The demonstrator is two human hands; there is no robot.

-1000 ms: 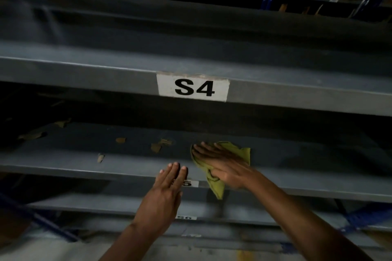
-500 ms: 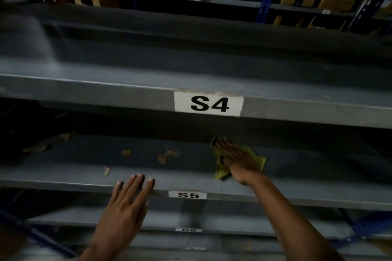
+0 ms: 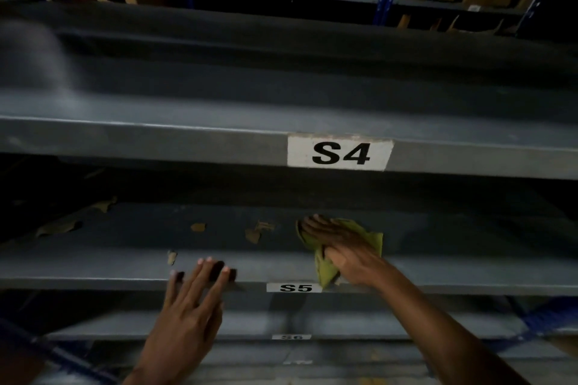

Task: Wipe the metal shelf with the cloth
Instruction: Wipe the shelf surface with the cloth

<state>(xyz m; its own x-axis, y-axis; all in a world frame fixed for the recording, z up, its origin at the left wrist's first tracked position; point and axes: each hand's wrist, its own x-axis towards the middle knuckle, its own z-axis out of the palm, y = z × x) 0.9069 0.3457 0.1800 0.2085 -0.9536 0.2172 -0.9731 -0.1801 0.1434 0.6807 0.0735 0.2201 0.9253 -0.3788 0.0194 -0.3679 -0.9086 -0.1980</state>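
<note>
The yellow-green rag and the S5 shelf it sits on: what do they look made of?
The cloth looks like soft woven fabric: it bunches and droops over the edge under the right hand. The shelf looks like grey painted sheet metal, matte, with a crisp folded front lip.

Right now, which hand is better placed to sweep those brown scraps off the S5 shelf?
Right. The right hand already presses the yellow-green cloth flat on the S5 shelf, just beside the nearest brown scraps. The left hand holds nothing, fingers straight at the shelf's front edge.
</note>
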